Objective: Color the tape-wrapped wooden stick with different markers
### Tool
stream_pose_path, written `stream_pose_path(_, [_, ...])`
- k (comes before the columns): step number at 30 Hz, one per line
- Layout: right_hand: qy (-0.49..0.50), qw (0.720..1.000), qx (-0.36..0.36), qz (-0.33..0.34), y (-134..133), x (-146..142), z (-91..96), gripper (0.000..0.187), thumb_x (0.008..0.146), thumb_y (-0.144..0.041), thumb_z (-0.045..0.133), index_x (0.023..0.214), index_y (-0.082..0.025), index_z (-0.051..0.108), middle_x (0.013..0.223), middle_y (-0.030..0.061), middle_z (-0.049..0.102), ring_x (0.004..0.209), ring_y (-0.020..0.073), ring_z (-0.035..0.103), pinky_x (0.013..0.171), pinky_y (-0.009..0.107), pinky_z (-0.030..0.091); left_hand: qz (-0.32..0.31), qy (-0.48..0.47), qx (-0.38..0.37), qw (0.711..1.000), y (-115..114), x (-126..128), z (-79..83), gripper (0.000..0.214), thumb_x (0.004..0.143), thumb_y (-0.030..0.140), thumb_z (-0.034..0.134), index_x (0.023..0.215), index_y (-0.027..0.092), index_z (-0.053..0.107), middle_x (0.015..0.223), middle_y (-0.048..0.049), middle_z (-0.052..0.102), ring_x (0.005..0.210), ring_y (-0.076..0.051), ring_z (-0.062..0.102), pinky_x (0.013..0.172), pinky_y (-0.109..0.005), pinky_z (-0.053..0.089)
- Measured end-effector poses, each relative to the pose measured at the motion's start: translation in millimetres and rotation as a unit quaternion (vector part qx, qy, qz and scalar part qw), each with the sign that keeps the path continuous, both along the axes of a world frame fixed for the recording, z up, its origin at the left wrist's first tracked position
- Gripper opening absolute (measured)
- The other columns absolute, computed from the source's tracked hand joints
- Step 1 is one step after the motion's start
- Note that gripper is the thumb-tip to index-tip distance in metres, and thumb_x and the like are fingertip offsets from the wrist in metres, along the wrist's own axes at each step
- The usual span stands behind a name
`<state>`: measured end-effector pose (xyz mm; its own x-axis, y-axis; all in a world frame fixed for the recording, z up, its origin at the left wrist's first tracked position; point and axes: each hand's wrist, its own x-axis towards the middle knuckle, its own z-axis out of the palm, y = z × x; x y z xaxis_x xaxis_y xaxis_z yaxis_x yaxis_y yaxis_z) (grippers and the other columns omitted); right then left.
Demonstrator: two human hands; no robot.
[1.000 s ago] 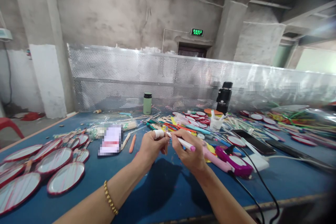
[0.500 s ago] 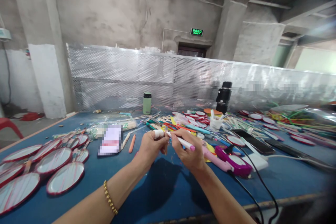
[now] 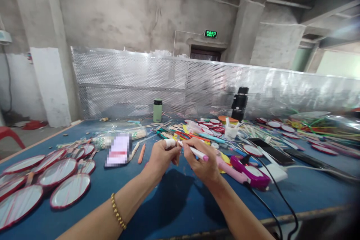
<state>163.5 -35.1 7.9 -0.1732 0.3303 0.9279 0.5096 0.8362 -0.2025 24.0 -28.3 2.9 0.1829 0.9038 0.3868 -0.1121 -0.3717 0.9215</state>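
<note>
My left hand pinches a small wooden stick, upright between thumb and fingers; most of it is hidden by the hand. A white wrap covers one finger of that hand. In my right hand is a white marker pen with a pink end, held as for writing. Its tip points left and meets or nearly meets the stick. Just right of this hand lies a pink and purple corded tool. An orange stick lies left of my left hand.
Red-rimmed round mirrors cover the table's left side, near a phone. Behind my hands are a green tumbler, a black flask and a white cup. Black cables run off the front edge; a dark phone lies right.
</note>
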Motion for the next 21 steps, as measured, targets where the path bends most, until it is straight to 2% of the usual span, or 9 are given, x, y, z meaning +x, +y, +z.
stream_pose_path(21, [0.006, 1.000, 0.013, -0.007, -0.4, 1.6, 0.6, 0.010, 0.087, -0.016, 0.056, 0.080, -0.018, 0.062, 0.067, -0.0005, 0.063, 0.057, 0.0096, 0.059, 0.056, 0.021, 0.046, -0.004, -0.006, -0.001, 1.000, 1.9, -0.4, -2.1, 0.019, 0.072, 0.025, 0.060, 0.055, 0.017, 0.056, 0.043, 0.0023, 0.055, 0.041, -0.009, 0.047, 0.046, -0.021, 0.041])
